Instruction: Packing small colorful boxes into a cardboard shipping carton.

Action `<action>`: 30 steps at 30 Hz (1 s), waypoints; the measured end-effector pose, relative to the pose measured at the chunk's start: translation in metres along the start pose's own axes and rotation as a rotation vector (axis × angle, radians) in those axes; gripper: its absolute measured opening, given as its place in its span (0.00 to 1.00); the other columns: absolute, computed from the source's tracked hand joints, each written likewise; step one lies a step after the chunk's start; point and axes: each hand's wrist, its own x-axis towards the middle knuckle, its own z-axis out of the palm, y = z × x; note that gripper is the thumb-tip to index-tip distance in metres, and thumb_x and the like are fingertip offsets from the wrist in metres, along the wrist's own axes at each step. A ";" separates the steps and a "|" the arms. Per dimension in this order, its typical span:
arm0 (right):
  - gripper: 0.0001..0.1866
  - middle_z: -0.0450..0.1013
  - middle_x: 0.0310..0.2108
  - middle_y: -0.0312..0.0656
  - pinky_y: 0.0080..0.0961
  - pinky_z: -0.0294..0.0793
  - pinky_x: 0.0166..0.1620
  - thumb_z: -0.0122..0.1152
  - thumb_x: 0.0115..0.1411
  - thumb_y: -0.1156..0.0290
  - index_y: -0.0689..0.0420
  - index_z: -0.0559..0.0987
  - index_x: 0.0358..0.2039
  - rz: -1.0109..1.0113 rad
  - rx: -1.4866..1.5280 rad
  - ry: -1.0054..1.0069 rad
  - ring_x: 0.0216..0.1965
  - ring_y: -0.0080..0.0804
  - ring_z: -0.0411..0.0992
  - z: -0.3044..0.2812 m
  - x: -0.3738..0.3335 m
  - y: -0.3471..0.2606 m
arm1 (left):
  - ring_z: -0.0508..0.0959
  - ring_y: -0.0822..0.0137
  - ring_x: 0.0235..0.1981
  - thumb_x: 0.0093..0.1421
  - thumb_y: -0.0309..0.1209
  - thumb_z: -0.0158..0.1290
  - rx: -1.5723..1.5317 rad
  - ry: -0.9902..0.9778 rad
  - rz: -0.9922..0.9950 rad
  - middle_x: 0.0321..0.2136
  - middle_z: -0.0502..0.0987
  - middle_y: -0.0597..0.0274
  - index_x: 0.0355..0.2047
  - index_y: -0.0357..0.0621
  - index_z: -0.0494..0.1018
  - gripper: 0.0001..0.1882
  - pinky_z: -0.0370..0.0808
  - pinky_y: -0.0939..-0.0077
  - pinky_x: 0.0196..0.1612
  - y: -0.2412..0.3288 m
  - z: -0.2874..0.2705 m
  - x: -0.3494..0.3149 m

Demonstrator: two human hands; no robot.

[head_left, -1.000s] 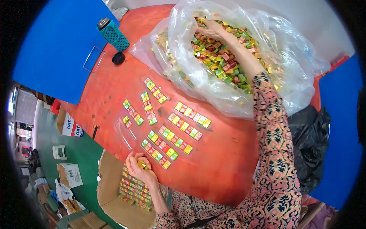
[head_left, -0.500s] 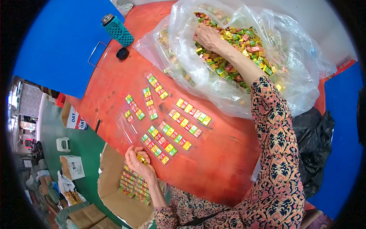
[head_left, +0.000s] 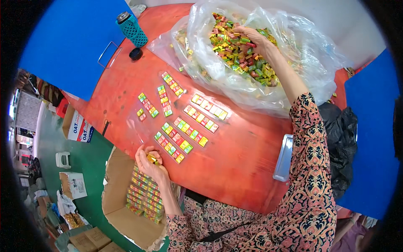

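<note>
My left hand (head_left: 150,163) is curled at the table's near left edge, around small yellow wrapped candies (head_left: 152,158). Inside a big clear plastic bag (head_left: 252,98), my right hand (head_left: 257,41) is cupped around a few pieces of the loose wrapped candy (head_left: 235,52). Some of its fingers are hidden among the pieces. Between my hands, rows of red, yellow and green candies lie on the red table, among them a row in a clear tray (head_left: 191,131) and a narrower row (head_left: 164,101) farther off. A short row (head_left: 141,114) lies beside clear empty plastic trays (head_left: 135,130).
A teal-covered bottle (head_left: 133,31) stands far left, its black cap (head_left: 135,53) beside it. Below the table's left edge is an open cardboard box (head_left: 115,197) with packed candy rows. A metal tray (head_left: 283,157) lies near my right sleeve, with a black plastic bag (head_left: 339,147) beyond.
My right hand has moved right and nearer within the bag, uncovering candies at its far left. The left hand stays curled in nearly the same place. The metal tray shows more now.
</note>
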 end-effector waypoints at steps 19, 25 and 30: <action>0.13 0.68 0.22 0.43 0.27 0.69 0.31 0.53 0.47 0.70 0.64 0.69 0.32 -0.683 -0.712 -0.345 0.25 0.31 0.69 0.130 -0.198 0.094 | 0.72 0.62 0.43 0.61 0.46 0.36 -0.778 -0.479 -1.090 0.43 0.71 0.63 0.45 0.51 0.65 0.19 0.72 0.56 0.42 -0.022 0.103 -0.114; 0.13 0.68 0.28 0.47 0.34 0.69 0.32 0.54 0.48 0.65 0.61 0.70 0.30 -0.876 -1.002 -0.397 0.29 0.43 0.69 0.127 -0.210 0.107 | 0.71 0.65 0.42 0.58 0.49 0.39 -0.842 -0.519 -1.152 0.41 0.71 0.66 0.44 0.52 0.66 0.20 0.71 0.65 0.43 -0.041 0.096 -0.107; 0.19 0.70 0.29 0.40 0.25 0.67 0.34 0.56 0.52 0.61 0.60 0.74 0.40 -0.893 -0.832 -0.413 0.30 0.29 0.67 0.110 -0.206 0.112 | 0.70 0.60 0.45 0.57 0.51 0.39 -0.755 -0.558 -1.142 0.43 0.71 0.62 0.45 0.55 0.66 0.22 0.68 0.52 0.45 -0.039 0.104 -0.109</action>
